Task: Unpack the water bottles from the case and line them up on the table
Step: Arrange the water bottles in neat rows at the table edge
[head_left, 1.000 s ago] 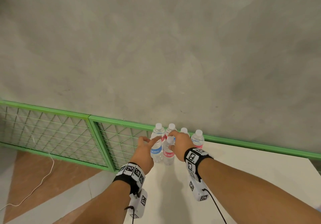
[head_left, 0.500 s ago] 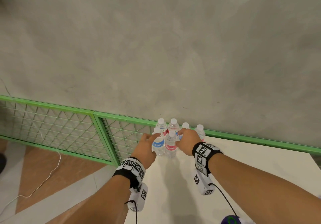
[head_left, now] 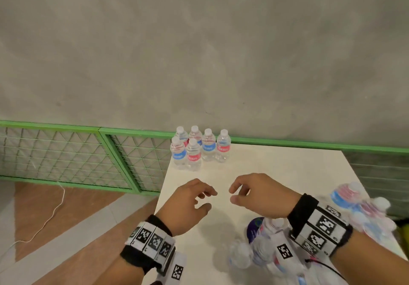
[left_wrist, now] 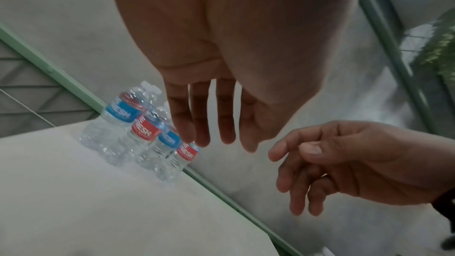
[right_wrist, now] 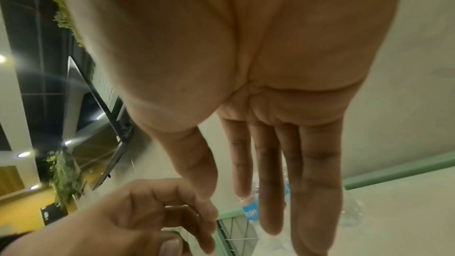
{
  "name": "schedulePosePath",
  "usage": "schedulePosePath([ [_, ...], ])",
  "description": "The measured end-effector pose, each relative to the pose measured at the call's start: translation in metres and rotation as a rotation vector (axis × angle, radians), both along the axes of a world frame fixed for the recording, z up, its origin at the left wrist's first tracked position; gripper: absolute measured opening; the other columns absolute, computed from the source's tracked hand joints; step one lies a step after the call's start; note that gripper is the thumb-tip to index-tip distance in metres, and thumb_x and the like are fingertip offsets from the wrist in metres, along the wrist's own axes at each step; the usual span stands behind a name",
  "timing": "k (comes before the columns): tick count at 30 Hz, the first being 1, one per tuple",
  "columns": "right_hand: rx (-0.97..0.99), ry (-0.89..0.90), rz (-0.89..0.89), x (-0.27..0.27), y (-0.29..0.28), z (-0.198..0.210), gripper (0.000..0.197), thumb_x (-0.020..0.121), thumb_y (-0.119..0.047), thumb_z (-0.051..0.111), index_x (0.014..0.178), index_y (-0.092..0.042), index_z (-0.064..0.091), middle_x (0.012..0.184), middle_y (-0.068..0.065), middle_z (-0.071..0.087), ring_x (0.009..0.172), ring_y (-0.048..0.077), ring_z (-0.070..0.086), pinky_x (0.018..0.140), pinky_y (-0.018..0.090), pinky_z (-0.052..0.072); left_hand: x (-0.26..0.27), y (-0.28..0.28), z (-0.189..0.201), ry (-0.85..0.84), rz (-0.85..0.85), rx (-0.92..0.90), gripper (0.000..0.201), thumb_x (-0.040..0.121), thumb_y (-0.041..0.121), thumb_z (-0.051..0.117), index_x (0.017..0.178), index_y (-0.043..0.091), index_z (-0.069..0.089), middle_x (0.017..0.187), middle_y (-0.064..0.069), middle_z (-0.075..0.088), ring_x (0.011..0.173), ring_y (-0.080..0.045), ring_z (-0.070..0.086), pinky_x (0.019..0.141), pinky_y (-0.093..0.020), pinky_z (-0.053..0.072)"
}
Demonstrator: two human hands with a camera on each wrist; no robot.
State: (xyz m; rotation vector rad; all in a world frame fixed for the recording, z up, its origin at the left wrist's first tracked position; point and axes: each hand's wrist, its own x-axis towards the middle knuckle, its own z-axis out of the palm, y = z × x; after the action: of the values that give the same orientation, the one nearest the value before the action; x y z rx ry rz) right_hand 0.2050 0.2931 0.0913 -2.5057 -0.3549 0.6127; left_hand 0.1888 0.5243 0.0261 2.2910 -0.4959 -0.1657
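Several small clear water bottles [head_left: 200, 147] with blue or red labels stand upright in two short rows at the far left corner of the white table [head_left: 276, 169]; the left wrist view shows the same bottles [left_wrist: 140, 131]. My left hand [head_left: 202, 199] and right hand [head_left: 235, 194] hover side by side over the table's middle, empty, fingers loosely curled. Under and beyond my right wrist lies the plastic-wrapped case of bottles [head_left: 358, 209], blurred.
A green-framed mesh fence [head_left: 66, 152] runs behind and left of the table, under a grey concrete wall. The table's left edge drops to a brown and grey floor with a white cable [head_left: 53, 209]. A purple round object [head_left: 254, 229] lies near my right wrist.
Both hands have let go of the front two bottles and drawn back toward me. The view has tipped down, bringing the wrapped case into sight.
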Motion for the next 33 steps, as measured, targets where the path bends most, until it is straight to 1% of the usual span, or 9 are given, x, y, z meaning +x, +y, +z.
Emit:
schedulePosePath([
  [6,-0.249,-0.046,0.047,-0.051,-0.042,-0.035,0.039,0.078,-0.042,0.065,0.115,-0.035,0.057,0.104,-0.007,0.054,0.093,0.012,0.052,0.076,0.025,0.042,-0.048,-0.046,-0.011,0.218,-0.156,0.087,0.063,0.071,0.045,0.078,0.126,0.048,0.048,0.12,0.023,0.043,0.105,0.001,0.051,0.081,-0.013,0.046],
  [10,-0.206,0.048,0.142,-0.074,-0.049,-0.055,0.05,0.07,-0.038,0.073,0.117,-0.038,0.057,0.108,-0.006,0.049,0.098,0.015,0.052,0.082,0.027,0.045,-0.067,-0.073,-0.028,0.262,-0.219,0.192,0.082,0.068,0.03,0.082,0.138,0.036,0.038,0.135,0.019,0.039,0.119,-0.003,0.046,0.09,-0.012,0.037],
  [13,-0.233,0.014,0.179,-0.087,-0.046,-0.071,0.047,0.075,-0.019,0.07,0.119,-0.032,0.059,0.117,-0.002,0.043,0.1,0.02,0.054,0.089,0.033,0.049,-0.078,-0.081,-0.048,0.284,-0.196,0.189,0.074,0.078,0.017,0.072,0.142,0.031,0.036,0.141,0.014,0.042,0.126,-0.008,0.046,0.098,-0.015,0.036],
  [16,-0.214,-0.053,0.136,-0.087,-0.044,-0.078,0.041,0.08,-0.005,0.062,0.116,-0.025,0.064,0.105,-0.003,0.041,0.093,0.022,0.054,0.081,0.031,0.048,-0.081,-0.081,-0.059,0.287,-0.092,0.117,0.057,0.082,0.014,0.068,0.132,0.031,0.049,0.131,0.012,0.054,0.119,-0.011,0.052,0.095,-0.019,0.041],
  [19,-0.181,-0.096,0.077,-0.082,-0.043,-0.08,0.033,0.079,-0.01,0.062,0.109,-0.023,0.066,0.097,-0.005,0.043,0.089,0.019,0.051,0.075,0.027,0.042,-0.078,-0.076,-0.062,0.288,0.055,0.041,0.05,0.08,0.02,0.073,0.125,0.031,0.056,0.127,0.01,0.058,0.115,-0.011,0.055,0.099,-0.027,0.045],
  [22,-0.142,-0.08,0.016,-0.082,-0.037,-0.082,0.027,0.077,-0.022,0.066,0.103,-0.025,0.063,0.099,-0.004,0.05,0.088,0.018,0.05,0.081,0.032,0.047,-0.073,-0.064,-0.063,0.304,0.245,-0.067,0.05,0.077,0.02,0.077,0.123,0.025,0.059,0.123,0.006,0.06,0.111,-0.016,0.058,0.099,-0.031,0.045],
  [26,-0.064,-0.067,-0.065,-0.083,-0.024,-0.085,0.024,0.075,-0.027,0.07,0.095,-0.021,0.06,0.095,-0.002,0.057,0.085,0.017,0.055,0.075,0.031,0.048,-0.066,-0.044,-0.065,0.21,0.386,-0.011,0.044,0.079,0.027,0.076,0.121,0.029,0.062,0.116,0.002,0.052,0.098,-0.017,0.059,0.088,-0.023,0.043],
  [30,0.021,-0.018,-0.158,-0.08,-0.009,-0.089,0.035,0.073,-0.037,0.076,0.091,-0.017,0.054,0.081,0.0,0.063,0.076,0.019,0.063,0.068,0.032,0.052,-0.059,-0.023,-0.065,0.187,0.505,0.026,0.037,0.081,0.042,0.073,0.115,0.035,0.063,0.108,0.0,0.043,0.084,-0.014,0.058,0.084,-0.023,0.044],
  [33,0.108,0.018,-0.255,-0.076,0.0,-0.092,0.044,0.07,-0.045,0.078,0.09,-0.017,0.05,0.08,0.004,0.065,0.07,0.021,0.066,0.062,0.034,0.056,-0.056,-0.018,-0.065,0.218,0.476,0.037,0.04,0.081,0.048,0.071,0.117,0.037,0.06,0.11,0.0,0.042,0.089,-0.014,0.058,0.088,-0.024,0.044],
])
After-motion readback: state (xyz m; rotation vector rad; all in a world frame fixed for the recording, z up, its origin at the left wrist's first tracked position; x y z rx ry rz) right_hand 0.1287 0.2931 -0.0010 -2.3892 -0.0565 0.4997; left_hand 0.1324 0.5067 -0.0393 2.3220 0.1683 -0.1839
